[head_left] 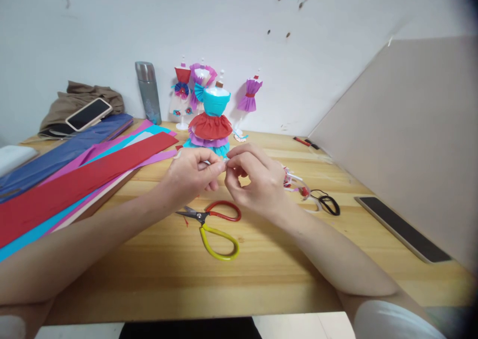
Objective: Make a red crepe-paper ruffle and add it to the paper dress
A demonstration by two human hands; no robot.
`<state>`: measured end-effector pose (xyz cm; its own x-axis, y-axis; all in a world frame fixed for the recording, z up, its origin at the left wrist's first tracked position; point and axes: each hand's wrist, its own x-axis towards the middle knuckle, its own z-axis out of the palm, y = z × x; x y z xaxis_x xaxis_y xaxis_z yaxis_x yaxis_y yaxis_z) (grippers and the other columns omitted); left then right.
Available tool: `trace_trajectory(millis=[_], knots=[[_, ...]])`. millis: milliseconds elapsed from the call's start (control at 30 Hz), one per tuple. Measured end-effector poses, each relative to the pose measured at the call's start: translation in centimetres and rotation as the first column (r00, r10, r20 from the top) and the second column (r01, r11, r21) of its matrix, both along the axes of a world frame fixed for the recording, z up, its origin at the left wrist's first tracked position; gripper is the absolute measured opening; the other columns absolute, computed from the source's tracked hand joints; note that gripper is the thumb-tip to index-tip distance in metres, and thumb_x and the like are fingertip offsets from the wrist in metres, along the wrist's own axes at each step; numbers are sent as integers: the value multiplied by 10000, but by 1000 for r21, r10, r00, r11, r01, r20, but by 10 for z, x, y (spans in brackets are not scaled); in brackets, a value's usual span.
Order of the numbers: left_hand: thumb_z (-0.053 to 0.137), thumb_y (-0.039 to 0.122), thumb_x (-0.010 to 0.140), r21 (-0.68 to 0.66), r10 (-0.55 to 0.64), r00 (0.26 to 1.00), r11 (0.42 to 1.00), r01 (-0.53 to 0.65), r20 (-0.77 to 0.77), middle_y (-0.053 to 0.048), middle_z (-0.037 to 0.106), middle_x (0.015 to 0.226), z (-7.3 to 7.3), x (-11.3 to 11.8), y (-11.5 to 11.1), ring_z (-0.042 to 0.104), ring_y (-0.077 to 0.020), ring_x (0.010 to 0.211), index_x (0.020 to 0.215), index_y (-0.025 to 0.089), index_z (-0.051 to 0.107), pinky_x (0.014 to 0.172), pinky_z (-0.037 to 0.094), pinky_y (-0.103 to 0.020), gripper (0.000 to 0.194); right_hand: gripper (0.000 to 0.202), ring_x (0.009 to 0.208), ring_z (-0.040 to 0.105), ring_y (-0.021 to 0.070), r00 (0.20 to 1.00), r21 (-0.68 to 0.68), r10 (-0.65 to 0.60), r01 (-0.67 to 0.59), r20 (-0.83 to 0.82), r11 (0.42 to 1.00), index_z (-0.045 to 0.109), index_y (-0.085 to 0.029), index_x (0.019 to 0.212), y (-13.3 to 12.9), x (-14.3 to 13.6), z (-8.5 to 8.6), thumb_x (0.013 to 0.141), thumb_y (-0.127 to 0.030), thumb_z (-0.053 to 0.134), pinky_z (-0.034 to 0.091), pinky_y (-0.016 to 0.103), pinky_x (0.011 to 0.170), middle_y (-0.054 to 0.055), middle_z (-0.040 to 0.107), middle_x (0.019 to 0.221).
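My left hand (194, 172) and my right hand (256, 177) meet fingertip to fingertip above the wooden table. Both are closed in a pinch, and whatever lies between the fingertips is too small to make out. Just behind them stands a small dress form (214, 112) in a turquoise top with a red, purple and turquoise layered paper skirt. Below the hands, scissors (203, 217) with one red and one yellow handle lie with the blades pointing left. A bit of red scrap is by the blades.
Crepe paper strips (93, 167) in several colours cover the left side, near a phone (89, 114) and a grey flask (148, 92). More dressed forms (250, 95) stand by the wall. At right are ribbons (295, 179), a black hair tie (330, 204) and a dark flat device (403, 228).
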<state>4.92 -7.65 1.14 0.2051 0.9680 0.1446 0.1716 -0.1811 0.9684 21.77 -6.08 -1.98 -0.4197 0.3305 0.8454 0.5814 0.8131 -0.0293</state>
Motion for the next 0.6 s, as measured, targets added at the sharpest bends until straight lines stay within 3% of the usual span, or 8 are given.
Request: trace_trajectory(millis=[333,533,600], knots=[[635,197,815,6,26,998,1000,-26,-50,33,588,468,-3,0,2,543,-81,450,649,156,603,472,420,-174,174,170,675,554,138,989,-203,98,-120,-115,972,486,-219,751,4,0,5,791,-58,524,440,267,572,38,610,828],[619,213,819,46,55,990,998,-49,-128,31,591,487,-5,-1,5,525,-89,446,687,162,608,462,406,-192,142,134,653,512,130,960,-386,126,-218,-251,896,498,-210,701,6,0,10,760,-97,540,404,274,576,23,598,791],[619,220,816,41,57,989,998,-52,-139,27,603,496,-6,-2,5,528,-93,445,701,163,609,455,399,-193,128,118,684,531,142,941,-468,115,-261,-318,844,499,-211,673,7,2,13,739,-132,555,408,282,585,32,613,819]])
